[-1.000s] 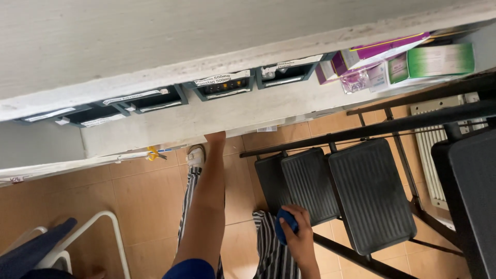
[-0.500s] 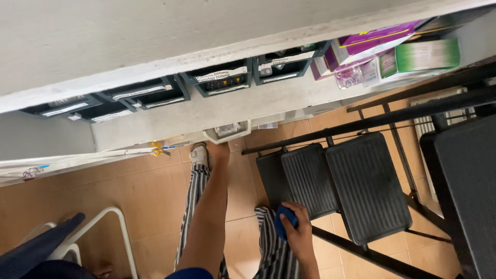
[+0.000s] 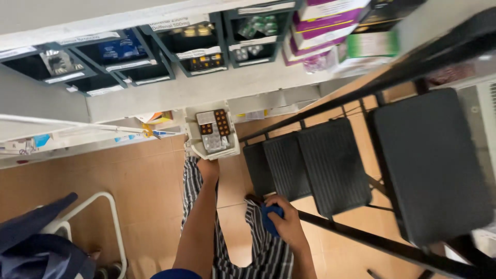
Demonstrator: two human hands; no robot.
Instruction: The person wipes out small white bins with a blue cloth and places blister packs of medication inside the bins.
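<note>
Overall, recorded from left to right.
Lower left: a dark blue garment over a white tube frame, cut off by the frame edge.
Upper shelf: dark bins holding packets; contents blurred and hard to make out.
Left hand: arm stretched forward, hand at the near edge of a small white tray; fingers hidden behind the tray, so I cannot tell if they grip it.
White tray: pulled out below the shelf, holding blister strips (orange and silver).
Right hand: fingers curled closed around a blue object, mostly covered, kind unclear.
Legs: striped trousers above the tiled floor.
Right: black step ladder, upper treads cut off.
</note>
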